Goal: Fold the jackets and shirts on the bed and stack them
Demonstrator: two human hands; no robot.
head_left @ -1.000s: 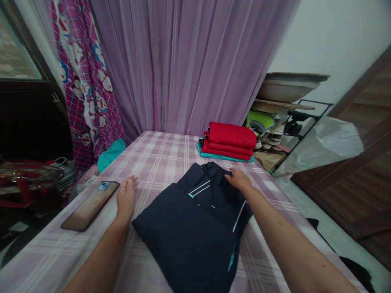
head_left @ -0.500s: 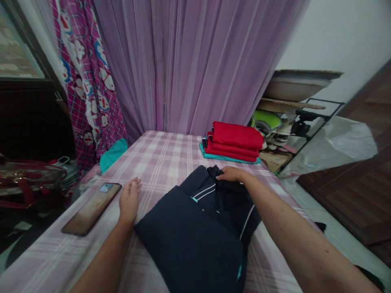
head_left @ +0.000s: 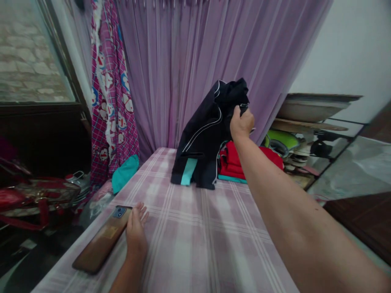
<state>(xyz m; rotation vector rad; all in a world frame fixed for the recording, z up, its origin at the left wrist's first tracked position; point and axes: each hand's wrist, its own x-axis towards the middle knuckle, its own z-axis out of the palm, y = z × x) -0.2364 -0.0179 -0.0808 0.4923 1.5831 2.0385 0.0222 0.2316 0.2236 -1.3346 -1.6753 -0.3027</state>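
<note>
A dark navy garment (head_left: 201,130) with white piping and a turquoise patch hangs from my right hand (head_left: 242,122), which grips its bunched upper part. Its lower edge is at the far part of the checked cloth on the table (head_left: 183,228). Behind my right forearm, a folded red stack (head_left: 232,160) with a turquoise layer beneath is partly hidden. My left hand (head_left: 137,226) rests at the left with its fingers apart and nothing in it, right beside a brown phone (head_left: 102,242) lying on the cloth.
Purple curtains (head_left: 171,73) hang behind the table. At the right stands a rack with a basin (head_left: 314,108), shoes and a plastic bag (head_left: 351,162). A turquoise cloth (head_left: 125,173) and a red bag (head_left: 39,199) are off the left edge.
My right hand has lifted the navy garment off the near table and carried it up and away, toward the red stack. The view has tilted upward. My left hand remains open near the phone.
</note>
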